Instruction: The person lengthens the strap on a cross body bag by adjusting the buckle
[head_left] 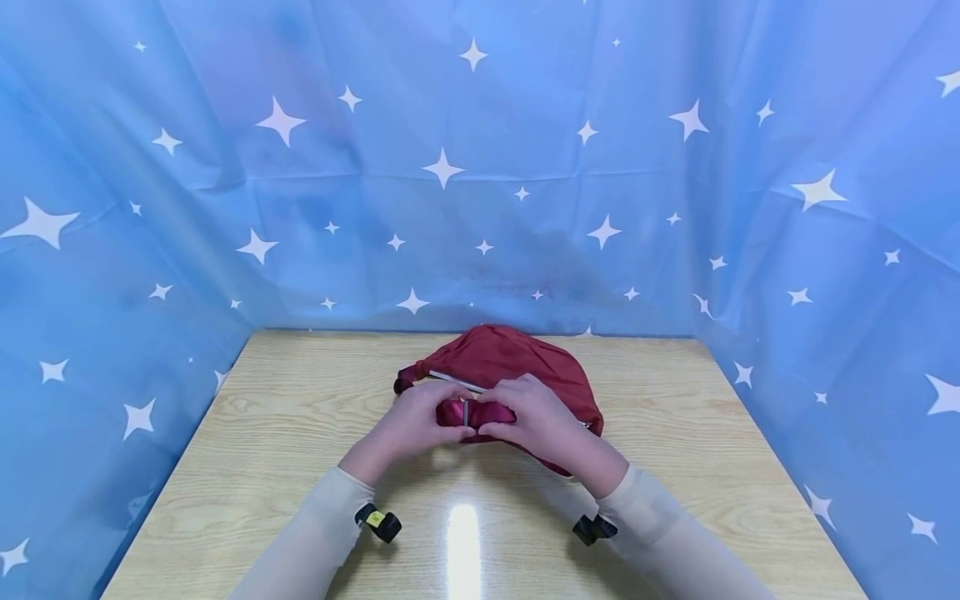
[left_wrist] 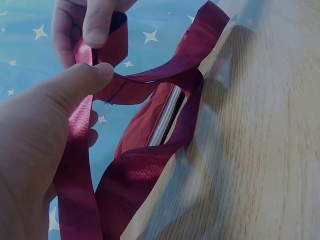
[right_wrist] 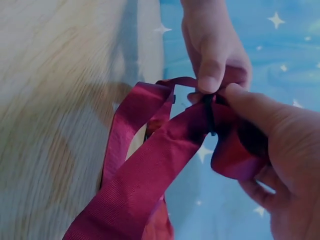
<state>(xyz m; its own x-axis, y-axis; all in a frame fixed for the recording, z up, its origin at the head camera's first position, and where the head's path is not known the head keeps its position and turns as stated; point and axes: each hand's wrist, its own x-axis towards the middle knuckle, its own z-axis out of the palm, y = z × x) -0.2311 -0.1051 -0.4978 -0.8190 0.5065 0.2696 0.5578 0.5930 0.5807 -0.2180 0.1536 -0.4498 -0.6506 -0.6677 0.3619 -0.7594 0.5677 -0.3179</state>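
A dark red fabric bag with a silver zipper lies on the table, its curved side toward the back. My left hand and right hand meet at its front edge. Between them they hold the bag's wine-red webbing strap, which passes through a dark strap slider. The left thumb and fingers pinch the strap beside the slider. On the other side, the right hand grips a short loop of strap close to the slider. Loose strap hangs below both hands in the wrist views.
The bag rests on a light wood-grain table. Blue curtains with white stars stand behind it and along both sides. A dark camera sits on the left wrist and another camera on the right.
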